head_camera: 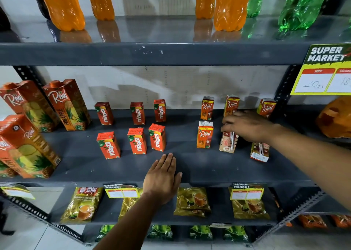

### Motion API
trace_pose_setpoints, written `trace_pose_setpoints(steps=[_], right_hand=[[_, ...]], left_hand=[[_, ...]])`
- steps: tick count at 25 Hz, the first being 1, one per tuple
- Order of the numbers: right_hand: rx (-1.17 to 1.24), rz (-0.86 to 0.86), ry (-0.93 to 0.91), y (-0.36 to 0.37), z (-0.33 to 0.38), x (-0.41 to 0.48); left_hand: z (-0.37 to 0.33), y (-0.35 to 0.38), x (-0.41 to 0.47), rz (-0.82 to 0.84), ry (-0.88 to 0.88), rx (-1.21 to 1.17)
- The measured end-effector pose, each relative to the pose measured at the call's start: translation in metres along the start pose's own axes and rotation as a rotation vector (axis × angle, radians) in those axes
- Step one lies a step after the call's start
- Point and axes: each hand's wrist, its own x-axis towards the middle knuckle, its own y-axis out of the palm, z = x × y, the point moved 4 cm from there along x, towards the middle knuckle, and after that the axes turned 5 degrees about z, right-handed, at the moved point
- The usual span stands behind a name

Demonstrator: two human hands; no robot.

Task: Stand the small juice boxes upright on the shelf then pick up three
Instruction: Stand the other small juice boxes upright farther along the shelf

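Head view: an upright juice box [228, 142] is gripped at its top by the right hand [247, 125], while the left hand [161, 177] is rested open and flat, well apart

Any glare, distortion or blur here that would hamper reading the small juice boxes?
Head view: wide-angle bowing at the edges tilts the tall cartons; the glossy top shelf mirrors the bottles; the small juice boxes stay sharp, evenly lit; right hand slightly soft.
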Motion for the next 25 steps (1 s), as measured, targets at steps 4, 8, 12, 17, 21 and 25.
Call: trace_pose_setpoints(steps=[4, 8, 12, 17, 21, 25], right_hand=[[0.147, 0.015, -0.027, 0.004, 0.0, 0.0], [0.169, 0.093, -0.007, 0.002, -0.007, 0.001], [0.328, 0.209, 0.199, 0.004, -0.014, 0.004], [0.483, 0.26, 0.465, 0.006, -0.008, 0.011], [0.609, 0.197, 0.526, 0.008, -0.017, 0.009], [0.691, 0.073, 0.692, 0.015, -0.059, -0.019]], left_hand=[[0.0, 0.001, 0.001, 0.0, -0.012, -0.002], [0.0, 0.001, 0.0, 0.0, -0.014, 0.003], [0.0, 0.002, 0.0, -0.012, -0.013, -0.001], [0.0, 0.003, 0.001, -0.006, -0.013, 0.004], [0.0, 0.003, 0.001, -0.018, -0.01, 0.004], [0.001, 0.003, 0.001, -0.034, -0.001, -0.009]])
